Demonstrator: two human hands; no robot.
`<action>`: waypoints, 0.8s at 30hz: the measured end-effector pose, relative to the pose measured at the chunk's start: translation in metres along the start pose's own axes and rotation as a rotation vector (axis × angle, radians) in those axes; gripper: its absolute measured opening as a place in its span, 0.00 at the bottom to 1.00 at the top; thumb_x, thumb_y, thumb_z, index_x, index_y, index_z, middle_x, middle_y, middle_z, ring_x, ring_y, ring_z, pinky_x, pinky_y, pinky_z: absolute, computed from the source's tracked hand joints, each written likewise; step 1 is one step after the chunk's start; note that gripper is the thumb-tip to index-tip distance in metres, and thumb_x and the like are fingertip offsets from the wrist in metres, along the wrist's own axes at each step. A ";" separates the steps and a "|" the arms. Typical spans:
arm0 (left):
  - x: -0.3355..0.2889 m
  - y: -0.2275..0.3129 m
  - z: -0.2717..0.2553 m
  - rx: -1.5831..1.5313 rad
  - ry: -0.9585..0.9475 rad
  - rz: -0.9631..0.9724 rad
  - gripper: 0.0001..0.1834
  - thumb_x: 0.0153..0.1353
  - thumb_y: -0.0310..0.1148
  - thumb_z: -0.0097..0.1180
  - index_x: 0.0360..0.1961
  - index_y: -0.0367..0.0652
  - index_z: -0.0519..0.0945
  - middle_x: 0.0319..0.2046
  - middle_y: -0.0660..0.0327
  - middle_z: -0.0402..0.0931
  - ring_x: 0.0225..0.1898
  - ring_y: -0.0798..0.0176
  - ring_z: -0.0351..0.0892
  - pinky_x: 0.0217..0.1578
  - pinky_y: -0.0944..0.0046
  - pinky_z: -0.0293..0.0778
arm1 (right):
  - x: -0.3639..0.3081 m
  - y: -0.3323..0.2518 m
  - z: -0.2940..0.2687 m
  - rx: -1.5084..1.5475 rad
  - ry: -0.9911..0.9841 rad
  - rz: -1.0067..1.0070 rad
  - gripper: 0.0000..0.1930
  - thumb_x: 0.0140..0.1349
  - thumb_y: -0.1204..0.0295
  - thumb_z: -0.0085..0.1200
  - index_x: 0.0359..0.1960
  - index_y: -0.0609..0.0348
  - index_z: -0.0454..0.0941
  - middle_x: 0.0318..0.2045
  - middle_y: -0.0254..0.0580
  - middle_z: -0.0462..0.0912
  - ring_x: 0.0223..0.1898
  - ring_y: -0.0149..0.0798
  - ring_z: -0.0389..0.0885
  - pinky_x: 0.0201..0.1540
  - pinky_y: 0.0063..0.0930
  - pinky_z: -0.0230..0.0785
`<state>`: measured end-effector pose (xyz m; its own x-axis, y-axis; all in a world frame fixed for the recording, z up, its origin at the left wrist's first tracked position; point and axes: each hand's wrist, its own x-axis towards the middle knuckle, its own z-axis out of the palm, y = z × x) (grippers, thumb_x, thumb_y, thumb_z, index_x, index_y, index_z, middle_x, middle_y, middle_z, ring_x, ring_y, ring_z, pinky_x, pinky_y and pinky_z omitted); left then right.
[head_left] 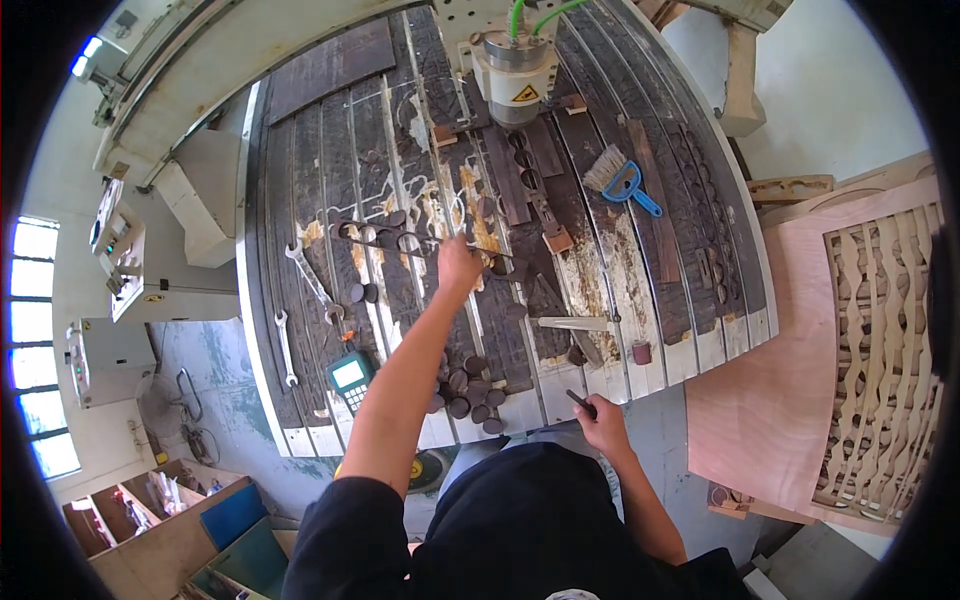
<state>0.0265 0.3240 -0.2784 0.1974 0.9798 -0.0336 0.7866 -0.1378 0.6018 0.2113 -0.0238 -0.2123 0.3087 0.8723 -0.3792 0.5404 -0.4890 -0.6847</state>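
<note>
A: In the head view, what does the left hand [458,262] hold?

B: It is stretched far over the machine bed [300,180], and its fingers close on a thin dark strip with round holes [385,240], which lies across the slats to the left of the hand.

A: How will this strip handle?

B: I judge it light but weak, because little wood remains between the holes. It is better to take it at a solid end, not at a thin bridge.

A: And the right hand [603,420]?

B: It is near the body, at the near edge of the bed, clenched on a small dark tool [580,401]. The cut dark discs [470,385] lie in a heap between the arms.
</note>
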 end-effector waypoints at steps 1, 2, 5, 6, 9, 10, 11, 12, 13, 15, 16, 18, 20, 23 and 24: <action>0.017 0.004 0.004 0.033 -0.015 -0.033 0.19 0.48 0.28 0.58 0.43 0.35 0.76 0.37 0.42 0.73 0.45 0.40 0.73 0.46 0.47 0.70 | 0.003 0.000 -0.006 0.005 -0.012 0.009 0.11 0.57 0.68 0.59 0.30 0.66 0.77 0.23 0.51 0.80 0.23 0.45 0.79 0.27 0.34 0.70; 0.032 0.018 0.009 0.061 -0.044 -0.057 0.21 0.49 0.29 0.59 0.47 0.36 0.75 0.38 0.42 0.72 0.46 0.40 0.73 0.47 0.47 0.70 | 0.004 0.001 -0.013 0.030 -0.011 0.031 0.11 0.58 0.68 0.59 0.30 0.66 0.76 0.23 0.51 0.80 0.23 0.45 0.79 0.27 0.34 0.69; 0.065 0.023 0.025 0.046 0.002 -0.058 0.24 0.50 0.31 0.61 0.51 0.40 0.74 0.43 0.41 0.70 0.47 0.39 0.71 0.49 0.47 0.69 | 0.007 0.000 -0.035 0.082 -0.034 0.070 0.11 0.58 0.68 0.58 0.30 0.66 0.76 0.24 0.53 0.79 0.23 0.48 0.78 0.27 0.36 0.68; 0.073 0.027 0.030 0.101 0.004 -0.002 0.26 0.50 0.32 0.61 0.52 0.41 0.73 0.45 0.41 0.68 0.48 0.38 0.71 0.49 0.47 0.69 | 0.008 0.001 -0.041 0.102 -0.031 0.095 0.11 0.58 0.68 0.57 0.29 0.66 0.75 0.25 0.55 0.78 0.23 0.51 0.78 0.27 0.39 0.68; 0.087 0.033 0.042 0.193 -0.053 0.053 0.27 0.50 0.33 0.62 0.53 0.41 0.73 0.46 0.40 0.67 0.49 0.37 0.70 0.49 0.47 0.69 | 0.010 0.014 -0.054 0.099 0.007 0.093 0.12 0.58 0.68 0.58 0.29 0.66 0.75 0.24 0.54 0.78 0.23 0.51 0.77 0.26 0.38 0.68; 0.090 0.034 0.044 0.227 -0.093 0.053 0.27 0.50 0.33 0.63 0.53 0.41 0.73 0.47 0.40 0.66 0.49 0.37 0.70 0.49 0.47 0.69 | 0.010 0.016 -0.058 0.102 0.003 0.106 0.12 0.58 0.68 0.58 0.29 0.66 0.75 0.24 0.54 0.78 0.23 0.51 0.77 0.26 0.38 0.68; 0.093 0.029 0.045 0.254 -0.081 0.057 0.24 0.50 0.31 0.62 0.50 0.40 0.75 0.46 0.41 0.67 0.49 0.38 0.70 0.50 0.48 0.69 | 0.012 0.016 -0.061 0.102 0.000 0.110 0.11 0.58 0.68 0.58 0.29 0.67 0.75 0.24 0.54 0.78 0.23 0.51 0.77 0.26 0.38 0.68; 0.094 0.025 0.046 0.258 -0.087 0.055 0.24 0.50 0.31 0.62 0.50 0.40 0.75 0.46 0.41 0.67 0.49 0.38 0.70 0.50 0.48 0.69 | 0.014 0.016 -0.063 0.101 -0.004 0.112 0.11 0.58 0.68 0.58 0.30 0.67 0.75 0.24 0.54 0.78 0.23 0.51 0.77 0.26 0.37 0.68; 0.094 0.020 0.047 0.216 -0.060 0.059 0.23 0.50 0.30 0.61 0.49 0.40 0.76 0.45 0.40 0.69 0.48 0.38 0.71 0.50 0.48 0.69 | 0.017 0.016 -0.063 0.104 -0.008 0.115 0.11 0.58 0.68 0.58 0.30 0.67 0.75 0.24 0.54 0.78 0.23 0.51 0.77 0.26 0.37 0.68; 0.089 0.011 0.047 0.148 0.088 0.130 0.21 0.53 0.29 0.58 0.50 0.40 0.76 0.40 0.41 0.73 0.42 0.41 0.75 0.46 0.51 0.72 | 0.018 0.014 -0.065 0.111 -0.004 0.119 0.12 0.58 0.68 0.59 0.30 0.67 0.75 0.24 0.53 0.78 0.23 0.50 0.77 0.26 0.37 0.68; 0.085 0.005 0.042 0.150 0.088 0.126 0.21 0.53 0.29 0.58 0.50 0.40 0.76 0.40 0.41 0.73 0.42 0.41 0.75 0.46 0.51 0.72 | 0.020 0.009 -0.064 0.111 -0.009 0.118 0.12 0.58 0.68 0.59 0.30 0.67 0.75 0.24 0.53 0.78 0.23 0.50 0.77 0.26 0.37 0.68; 0.076 0.018 0.035 -0.295 0.005 -0.187 0.21 0.56 0.30 0.56 0.53 0.37 0.75 0.41 0.43 0.75 0.37 0.46 0.79 0.39 0.54 0.75 | 0.022 0.002 -0.063 0.118 0.002 0.078 0.12 0.58 0.68 0.59 0.30 0.67 0.75 0.23 0.52 0.78 0.23 0.49 0.77 0.25 0.36 0.68; 0.046 0.029 0.020 -0.926 -0.167 -0.359 0.20 0.61 0.28 0.51 0.55 0.34 0.73 0.47 0.47 0.76 0.39 0.55 0.81 0.35 0.61 0.76 | 0.022 -0.004 -0.058 0.122 0.039 0.062 0.11 0.58 0.69 0.58 0.30 0.67 0.75 0.21 0.50 0.77 0.22 0.45 0.77 0.24 0.34 0.67; -0.013 0.062 -0.019 -1.459 -0.381 -0.441 0.23 0.64 0.26 0.47 0.59 0.29 0.66 0.48 0.47 0.75 0.46 0.54 0.79 0.44 0.59 0.76 | 0.023 -0.022 -0.057 0.194 -0.002 0.120 0.11 0.58 0.68 0.58 0.29 0.67 0.76 0.19 0.49 0.76 0.20 0.42 0.75 0.24 0.33 0.66; -0.033 0.073 -0.034 -1.495 -0.415 -0.427 0.23 0.64 0.27 0.47 0.60 0.30 0.66 0.49 0.47 0.75 0.47 0.54 0.79 0.46 0.60 0.76 | 0.023 -0.026 -0.054 0.224 0.032 0.086 0.12 0.58 0.68 0.58 0.29 0.67 0.76 0.18 0.48 0.76 0.20 0.39 0.74 0.24 0.32 0.65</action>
<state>0.0575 0.2860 -0.2065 0.4573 0.7679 -0.4485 -0.3759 0.6240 0.6851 0.2467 0.0088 -0.1694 0.3726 0.8252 -0.4245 0.3254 -0.5446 -0.7730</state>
